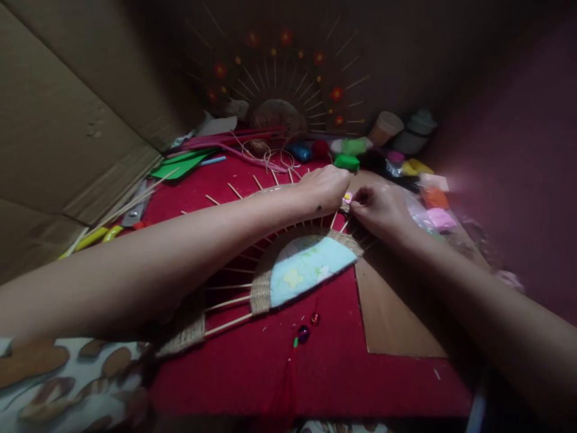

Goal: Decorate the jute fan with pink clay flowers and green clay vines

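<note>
A half-round fan [311, 270] of thin wooden sticks and woven twine lies on the red surface, with pale blue flowered cloth at its inner part. At its right outer band sits a small pink flower [347, 197] with a yellow centre. My right hand [383, 210] is closed in a pinch, its fingertips at the flower's edge. Just to the left and above, my left hand [327, 183] is closed, fingers bent down; what they hold is hidden. My left forearm covers much of the fan's outer band.
A brown board [396, 313] lies under the fan's right side. Green, orange and pink clay packs [440, 219] line the right and back. Scissors [133, 216] lie left by cardboard walls. A beaded red tassel [303, 334] lies in front. A cup [386, 127] stands behind.
</note>
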`<state>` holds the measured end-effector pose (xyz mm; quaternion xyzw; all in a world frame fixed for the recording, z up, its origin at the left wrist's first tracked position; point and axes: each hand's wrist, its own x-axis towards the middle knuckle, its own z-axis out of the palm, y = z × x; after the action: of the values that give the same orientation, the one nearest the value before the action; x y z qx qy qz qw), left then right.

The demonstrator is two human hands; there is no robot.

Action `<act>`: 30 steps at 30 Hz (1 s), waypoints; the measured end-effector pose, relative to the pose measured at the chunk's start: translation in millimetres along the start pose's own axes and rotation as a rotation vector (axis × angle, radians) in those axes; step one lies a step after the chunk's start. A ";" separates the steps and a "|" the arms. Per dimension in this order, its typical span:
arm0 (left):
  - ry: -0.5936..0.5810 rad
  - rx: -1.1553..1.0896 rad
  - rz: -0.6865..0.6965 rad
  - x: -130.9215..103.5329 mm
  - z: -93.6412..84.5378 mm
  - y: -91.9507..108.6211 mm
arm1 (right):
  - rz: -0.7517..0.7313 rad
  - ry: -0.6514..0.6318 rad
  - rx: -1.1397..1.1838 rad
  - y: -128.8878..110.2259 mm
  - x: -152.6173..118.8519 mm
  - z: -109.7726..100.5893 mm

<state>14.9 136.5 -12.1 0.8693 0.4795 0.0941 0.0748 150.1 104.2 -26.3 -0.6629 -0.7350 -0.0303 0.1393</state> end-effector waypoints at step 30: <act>-0.032 0.020 0.006 -4.9 -3.9 4.5 | -0.148 0.042 0.064 7.8 -8.4 -8.4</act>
<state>15.2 130.1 -7.7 0.8729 0.4765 0.0757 0.0731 159.9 95.1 -21.4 -0.6012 -0.7794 -0.0308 0.1735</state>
